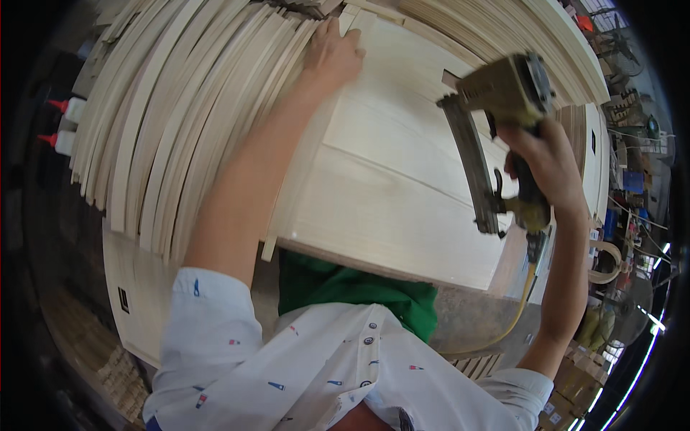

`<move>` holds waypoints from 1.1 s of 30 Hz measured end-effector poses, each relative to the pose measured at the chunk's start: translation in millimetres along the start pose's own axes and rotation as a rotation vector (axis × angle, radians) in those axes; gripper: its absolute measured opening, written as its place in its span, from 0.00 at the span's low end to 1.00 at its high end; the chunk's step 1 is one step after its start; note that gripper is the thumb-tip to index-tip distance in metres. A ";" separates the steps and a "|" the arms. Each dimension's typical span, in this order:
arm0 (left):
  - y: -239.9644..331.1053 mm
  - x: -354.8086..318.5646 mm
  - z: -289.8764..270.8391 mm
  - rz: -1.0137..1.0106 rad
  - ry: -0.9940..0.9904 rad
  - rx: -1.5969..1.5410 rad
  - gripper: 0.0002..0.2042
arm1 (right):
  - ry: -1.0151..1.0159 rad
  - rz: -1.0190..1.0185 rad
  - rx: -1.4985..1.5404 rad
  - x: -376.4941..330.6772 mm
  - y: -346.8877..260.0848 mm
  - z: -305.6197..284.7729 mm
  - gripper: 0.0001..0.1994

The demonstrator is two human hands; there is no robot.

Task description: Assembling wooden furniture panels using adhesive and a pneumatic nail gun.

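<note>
1. Workshop surroundings crowd the right rim, with cardboard boxes (pixel 578 381) beyond the near right side of the pale wooden panel (pixel 388 190), the landmark for every place below.
2. Two squeeze bottles (pixel 65 142), white plastic with pointed red caps, stand well to the left of the panel; their contents cannot be made out.
3. One panel lies in front of the person, flat, smooth and light-coloured, with at least two straight seams across its face.
4. Many long, narrow wooden strips (pixel 180 129) lie side by side left of the panel, too many to count surely; the lens bows them. One edge strip (pixel 269 249) pokes out past the panel's near left corner.
5. More layered boards (pixel 503 32) are stacked beyond the panel's far right side.
6. One nail gun (pixel 499 136), with a dull olive body and a long dark metal magazine, is over the panel's right part; whether it touches the wood cannot be told. One yellow hose (pixel 523 305) curves from its base past the panel's near right corner.
7. Right hand (pixel 544 161): its grip is wrapped around the gun's dark handle.
8. Left hand (pixel 336 56): its bent fingers are at the panel's far left corner, by the strips; whether this grip clasps anything cannot be told.
</note>
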State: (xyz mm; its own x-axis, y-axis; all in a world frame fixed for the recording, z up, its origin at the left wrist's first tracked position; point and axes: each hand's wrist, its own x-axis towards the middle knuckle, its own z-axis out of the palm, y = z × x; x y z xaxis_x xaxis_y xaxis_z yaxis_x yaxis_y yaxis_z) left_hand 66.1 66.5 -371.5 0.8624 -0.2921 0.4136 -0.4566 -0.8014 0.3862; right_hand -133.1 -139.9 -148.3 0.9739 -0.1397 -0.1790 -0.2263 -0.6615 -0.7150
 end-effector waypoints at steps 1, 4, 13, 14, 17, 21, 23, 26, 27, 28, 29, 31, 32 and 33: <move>-5.6 -6.5 -1.2 -0.003 0.001 0.002 0.23 | -0.027 0.054 0.010 -13.2 4.6 3.5 0.13; -10.2 -34.4 -26.6 0.180 0.062 -0.068 0.21 | 0.036 0.172 -0.033 -66.1 22.6 2.9 0.13; 2.5 -181.2 -180.1 0.374 -0.547 -0.236 0.21 | -0.038 0.159 0.120 -127.0 49.1 5.6 0.12; 7.6 -189.9 -182.3 0.345 -0.531 -0.265 0.21 | -0.039 0.154 0.125 -127.4 52.2 5.3 0.12; 20.1 -202.7 -185.7 0.329 -0.533 -0.196 0.22 | -0.172 0.158 0.125 -124.5 54.9 1.2 0.11; 28.5 -201.5 -183.7 0.375 -0.458 -0.162 0.22 | -0.196 0.107 0.160 -129.3 47.5 1.5 0.12; 36.1 -197.0 -182.0 0.402 -0.475 -0.147 0.21 | -0.194 0.093 0.159 -130.7 43.1 1.1 0.12; 64.0 -166.0 -182.2 0.223 -0.663 -0.083 0.20 | -0.206 0.085 0.147 -129.2 31.9 2.1 0.14; 69.9 -159.4 -171.9 0.218 -0.658 -0.082 0.20 | -0.238 0.071 0.152 -127.8 29.0 1.5 0.14; 74.8 -151.5 -154.8 0.304 -0.481 -0.090 0.21 | -0.268 0.060 0.153 -127.3 25.5 -0.1 0.14; 74.0 -144.8 -147.6 0.388 -0.312 -0.090 0.23 | -0.297 0.095 0.175 -127.4 16.1 1.7 0.14; 76.9 -133.9 -128.0 0.439 -0.186 -0.043 0.24 | -0.317 0.063 0.179 -125.4 2.8 4.1 0.15; 77.2 -131.5 -120.9 0.490 -0.069 0.004 0.26 | -0.338 0.039 0.191 -124.8 -3.1 5.5 0.15; 84.6 -129.1 -127.0 0.492 -0.064 -0.004 0.26 | -0.327 0.043 0.169 -123.8 -6.6 6.2 0.15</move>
State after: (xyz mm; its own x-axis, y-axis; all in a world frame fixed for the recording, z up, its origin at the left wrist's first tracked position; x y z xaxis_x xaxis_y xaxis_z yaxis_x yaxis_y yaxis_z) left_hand -111.7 102.6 -287.4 0.5558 -0.6669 0.4963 -0.8138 -0.5583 0.1612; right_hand -252.2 -113.7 -125.6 0.9123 0.0962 -0.3981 -0.2932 -0.5254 -0.7987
